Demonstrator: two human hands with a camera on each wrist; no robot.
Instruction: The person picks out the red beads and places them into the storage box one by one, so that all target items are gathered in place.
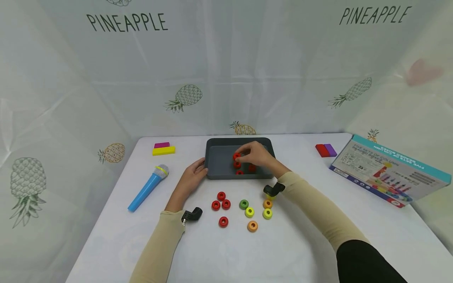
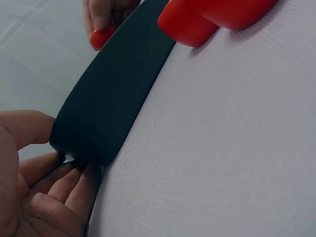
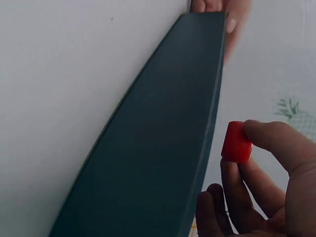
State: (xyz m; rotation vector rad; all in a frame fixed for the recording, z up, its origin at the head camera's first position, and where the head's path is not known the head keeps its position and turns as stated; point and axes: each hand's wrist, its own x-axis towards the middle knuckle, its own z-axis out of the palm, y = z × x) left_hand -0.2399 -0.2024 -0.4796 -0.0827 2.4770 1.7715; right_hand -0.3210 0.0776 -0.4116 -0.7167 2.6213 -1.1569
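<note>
My right hand (image 1: 257, 154) is over the dark grey tray (image 1: 216, 175), pinching a red ring-shaped bead (image 3: 237, 142) between thumb and fingers. Inside the tray lie several other red beads, such as one red bead (image 1: 252, 168) near its right side. The left hand (image 1: 192, 179) grips the tray's left edge; in the left wrist view its thumb is at the rim and its fingers curl at the underside. In front of the tray, several red beads (image 1: 223, 222) sit on the table, with green (image 1: 243, 204), yellow (image 1: 249, 212) and orange (image 1: 252, 226) beads to their right.
A blue toy microphone (image 1: 146, 190) lies on the left of the white table (image 1: 212, 259). Behind it are a yellow block (image 1: 164, 150) and a magenta block (image 1: 161, 145). At the right are red (image 1: 322, 150) and purple (image 1: 330, 149) blocks and a printed toy box (image 1: 389, 169).
</note>
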